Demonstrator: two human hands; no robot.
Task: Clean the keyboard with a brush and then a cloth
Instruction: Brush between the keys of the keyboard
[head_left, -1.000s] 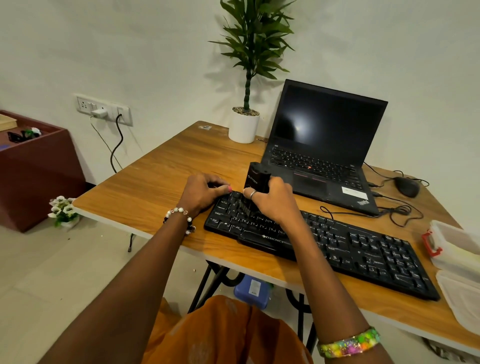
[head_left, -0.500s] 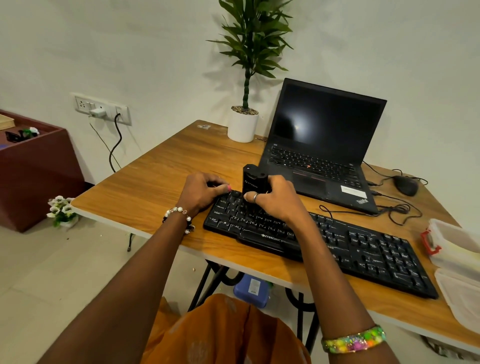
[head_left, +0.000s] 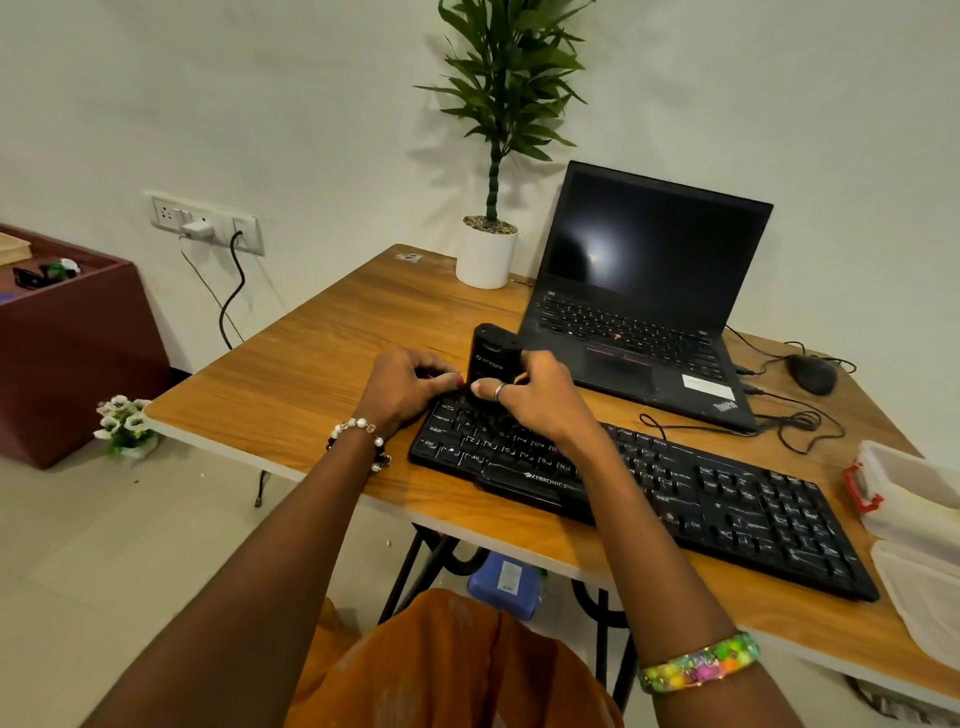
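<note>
Right hand (head_left: 535, 395) reaches forward, its grip curled round the upright black brush (head_left: 491, 358) over the keyboard's (head_left: 649, 493) left end; left hand (head_left: 402, 387), fingers curled, holds that corner on the table (head_left: 311, 374)

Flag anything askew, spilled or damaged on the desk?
No spill or damage shows. The keyboard lies at a slant to the table front edge, left end further back. Loose black cables tangle beside the laptop. The right hand grips a black brush over the left keys; the left hand grips the keyboard's corner.
</note>
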